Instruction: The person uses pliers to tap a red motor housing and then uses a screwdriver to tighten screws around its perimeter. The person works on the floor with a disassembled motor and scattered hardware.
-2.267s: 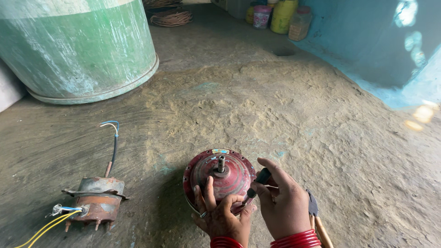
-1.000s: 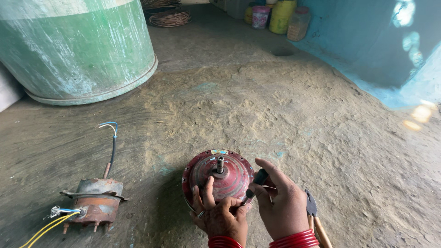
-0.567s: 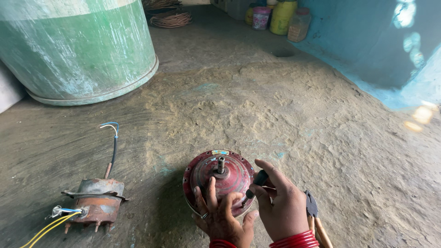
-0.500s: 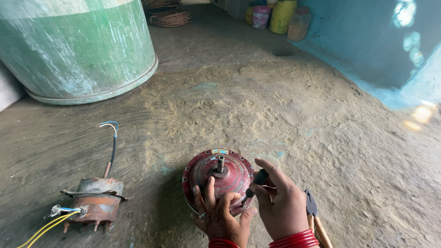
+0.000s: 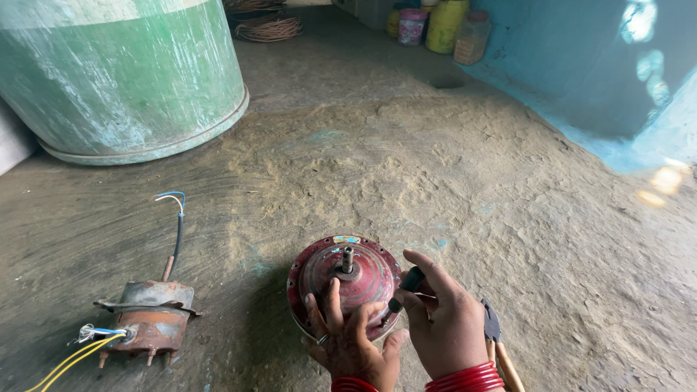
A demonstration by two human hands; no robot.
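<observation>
Almost nothing moved since the earlier frames: both hands stay on the red motor housing (image 5: 343, 279), which sits in the same spot on the dusty, gritty concrete floor (image 5: 450, 181). Left hand (image 5: 347, 341) lies with fingers (image 5: 324, 305) spread flat over the near rim, holding it down. Right hand (image 5: 444, 327) has fingers curled closed round a black-handled screwdriver (image 5: 406, 285), tip against the housing edge just beside the left fingertips. Housing is round, domed, worn red metal with 1 steel shaft upright at centre and a small pale label on the far rim. Pliers (image 5: 495, 341) with wooden-coloured handles lie just right of the right hand. Rusty motor core (image 5: 149, 323) with yellow and blue wires lies well left of the fingers.
</observation>
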